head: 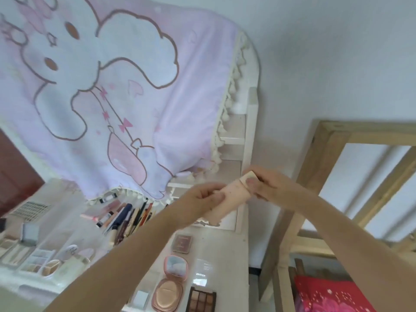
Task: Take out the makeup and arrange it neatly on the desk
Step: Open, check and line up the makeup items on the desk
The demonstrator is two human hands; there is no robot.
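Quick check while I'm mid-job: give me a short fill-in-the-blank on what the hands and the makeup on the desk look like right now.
1. Both hands hold one pale pink ____ above the desk.
2. The right hand has its grip on the tube's ____ end, the left hand on the body.
3. The powder compact on the desk lies with its lid ____.
4. The eyeshadow palette lies to the ____ of the compact in the picture.

Missing words: tube; cap; open; right
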